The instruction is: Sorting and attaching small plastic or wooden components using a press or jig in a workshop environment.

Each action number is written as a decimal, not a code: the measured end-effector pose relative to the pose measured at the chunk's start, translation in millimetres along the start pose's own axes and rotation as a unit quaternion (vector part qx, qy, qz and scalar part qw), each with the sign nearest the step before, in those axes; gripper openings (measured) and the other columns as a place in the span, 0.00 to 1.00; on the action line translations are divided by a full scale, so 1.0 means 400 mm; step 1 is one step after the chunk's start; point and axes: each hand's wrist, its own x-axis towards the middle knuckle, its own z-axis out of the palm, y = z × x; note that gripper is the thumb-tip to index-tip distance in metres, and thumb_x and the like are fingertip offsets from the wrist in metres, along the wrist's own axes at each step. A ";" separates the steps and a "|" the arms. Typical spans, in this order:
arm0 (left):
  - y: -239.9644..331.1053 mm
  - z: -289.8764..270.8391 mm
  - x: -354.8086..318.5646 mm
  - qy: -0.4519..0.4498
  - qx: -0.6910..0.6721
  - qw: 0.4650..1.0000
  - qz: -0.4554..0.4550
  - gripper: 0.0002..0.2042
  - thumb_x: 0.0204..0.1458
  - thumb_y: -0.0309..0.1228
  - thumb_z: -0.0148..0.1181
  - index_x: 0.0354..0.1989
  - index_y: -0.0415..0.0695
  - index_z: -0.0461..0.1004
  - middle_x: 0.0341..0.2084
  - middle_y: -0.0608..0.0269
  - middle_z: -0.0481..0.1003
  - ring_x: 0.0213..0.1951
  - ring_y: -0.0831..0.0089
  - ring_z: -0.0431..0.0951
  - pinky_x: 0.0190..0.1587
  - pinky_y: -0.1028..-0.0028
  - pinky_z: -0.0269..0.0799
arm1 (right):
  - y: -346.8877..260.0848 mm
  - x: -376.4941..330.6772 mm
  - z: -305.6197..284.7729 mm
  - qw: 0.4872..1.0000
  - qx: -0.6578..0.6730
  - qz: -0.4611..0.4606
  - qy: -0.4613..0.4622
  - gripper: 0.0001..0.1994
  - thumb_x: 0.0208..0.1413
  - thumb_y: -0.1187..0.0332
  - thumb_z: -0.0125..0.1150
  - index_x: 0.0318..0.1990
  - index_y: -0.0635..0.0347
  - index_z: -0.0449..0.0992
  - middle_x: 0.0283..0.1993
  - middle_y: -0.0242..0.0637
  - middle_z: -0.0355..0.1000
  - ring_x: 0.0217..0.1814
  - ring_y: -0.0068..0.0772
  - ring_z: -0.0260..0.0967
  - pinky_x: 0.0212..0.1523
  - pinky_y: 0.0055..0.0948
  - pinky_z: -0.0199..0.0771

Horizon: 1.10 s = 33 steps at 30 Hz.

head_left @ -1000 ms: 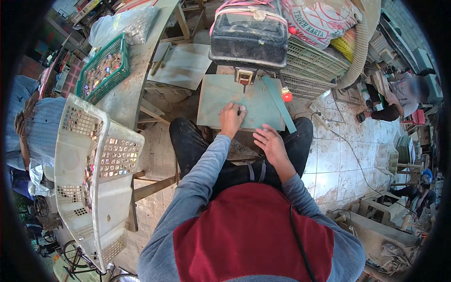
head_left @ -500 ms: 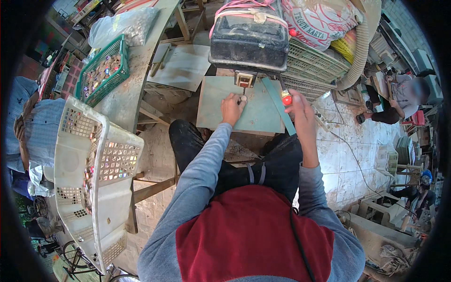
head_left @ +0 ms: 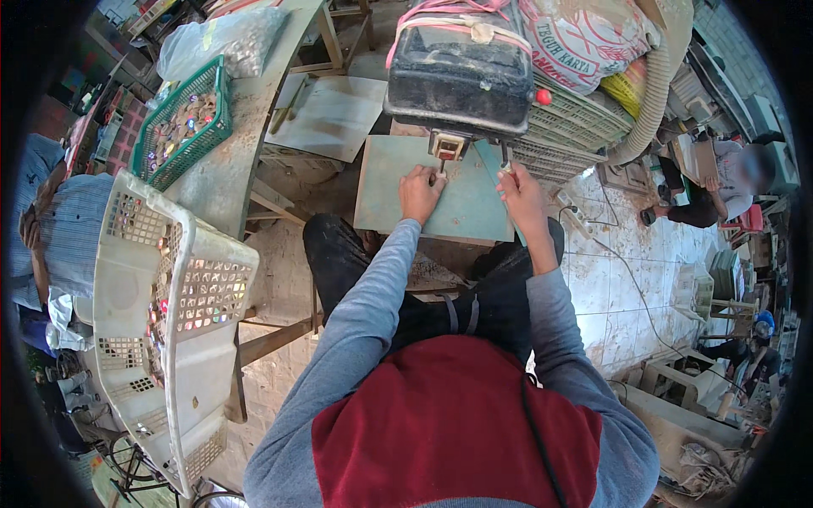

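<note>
- Grey-sleeved left hand (head_left: 417,196) is pinching a small piece (head_left: 441,175) over the green board (head_left: 470,212), just under a metal tip (head_left: 442,163).
- Right hand (head_left: 527,203) is grasping a lever (head_left: 506,155), fingers curled around its end.
- Black machine (head_left: 457,85) is standing beyond both hands.

Pale green board (head_left: 470,203) under your left hand (head_left: 418,196), black machine (head_left: 461,89) beyond it, blue striped shirt (head_left: 74,224) far left!
</note>
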 end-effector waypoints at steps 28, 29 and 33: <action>0.000 0.002 -0.001 -0.017 0.033 0.999 -0.008 0.12 0.48 0.39 0.68 0.35 0.44 0.81 0.35 0.58 0.78 0.41 0.60 0.77 0.46 0.61 0.66 | 0.065 0.221 0.030 0.972 -0.182 -0.111 0.102 0.18 0.60 0.59 0.55 0.58 0.43 0.73 0.35 0.49 0.78 0.40 0.56 0.77 0.38 0.50 0.75; 0.000 0.003 -0.001 -0.006 0.034 0.999 0.000 0.12 0.48 0.38 0.68 0.35 0.44 0.81 0.34 0.58 0.78 0.41 0.60 0.77 0.45 0.60 0.66 | 0.065 0.229 0.032 0.973 -0.182 -0.103 0.101 0.18 0.60 0.59 0.55 0.58 0.43 0.73 0.35 0.49 0.78 0.40 0.56 0.77 0.38 0.50 0.75; 0.001 0.005 0.000 0.035 0.011 0.999 0.023 0.12 0.46 0.38 0.69 0.31 0.41 0.79 0.29 0.58 0.75 0.34 0.57 0.76 0.42 0.60 0.66 | 0.059 0.269 0.039 0.952 -0.223 -0.141 0.156 0.18 0.62 0.59 0.53 0.60 0.40 0.71 0.32 0.47 0.78 0.34 0.55 0.77 0.32 0.50 0.75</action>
